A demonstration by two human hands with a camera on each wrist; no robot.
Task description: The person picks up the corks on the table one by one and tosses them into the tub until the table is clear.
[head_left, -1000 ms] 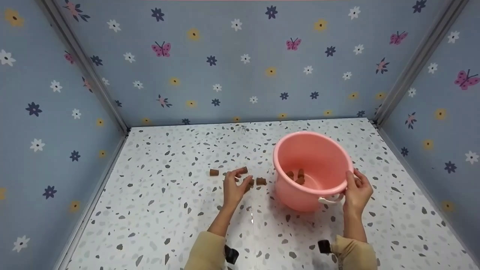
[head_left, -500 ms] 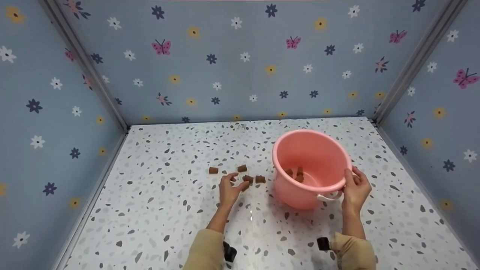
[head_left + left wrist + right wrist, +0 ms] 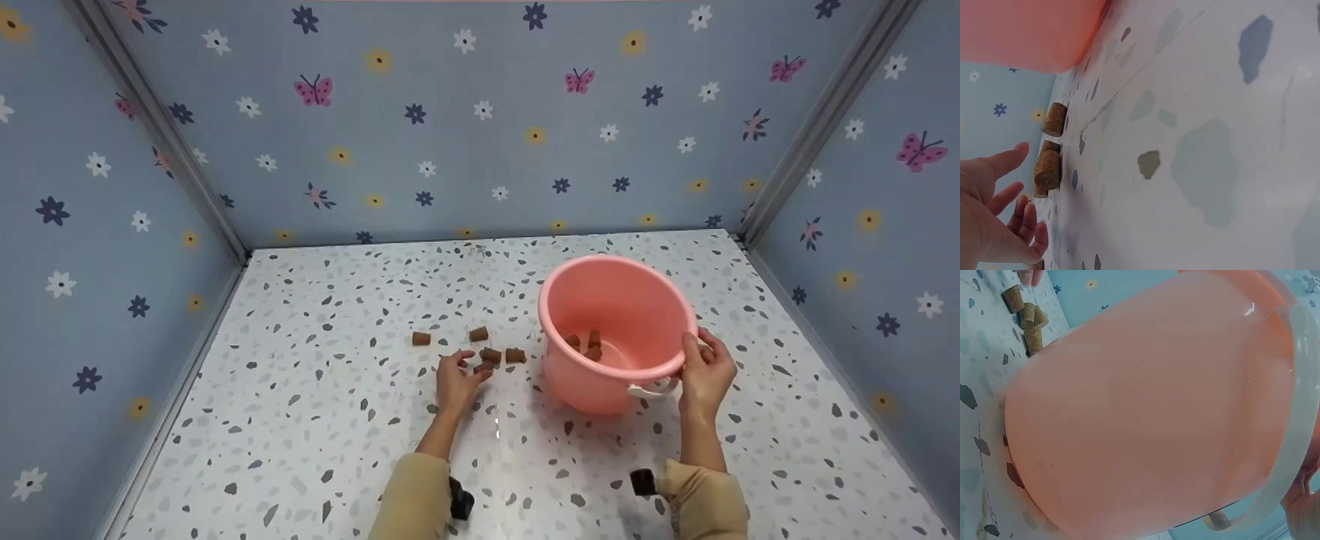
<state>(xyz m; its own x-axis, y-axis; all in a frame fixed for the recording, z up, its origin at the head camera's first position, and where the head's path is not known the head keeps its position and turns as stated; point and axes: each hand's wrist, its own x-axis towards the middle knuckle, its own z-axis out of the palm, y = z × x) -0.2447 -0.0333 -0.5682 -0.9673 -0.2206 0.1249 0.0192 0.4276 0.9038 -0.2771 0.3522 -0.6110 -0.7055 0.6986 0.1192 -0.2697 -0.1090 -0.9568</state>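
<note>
In the head view my left hand [image 3: 456,386] hovers beside a loose group of brown tapered corks [image 3: 490,355], thumb and fingers apart. The left wrist view shows a gap between this hand and the nearest cork [image 3: 1046,170], with nothing between the fingers. My right hand [image 3: 706,375] grips the rim of a pink bucket [image 3: 592,390] on its right side, thumb over the edge. The bucket leans a little, its mouth toward me. A few corks [image 3: 594,345] lie inside at the bottom.
Single corks lie at the left [image 3: 421,339], farther back [image 3: 478,334] and close to the bucket [image 3: 515,355]. A white handle [image 3: 652,388] hangs at the bucket's front. Blue flowered panels [image 3: 480,120] enclose the speckled white table [image 3: 315,420] at the back and sides.
My left hand has drawn back slightly from the farther cork toward the nearer ones. The right hand keeps its grip on the bucket. The head view has shifted slightly.
</note>
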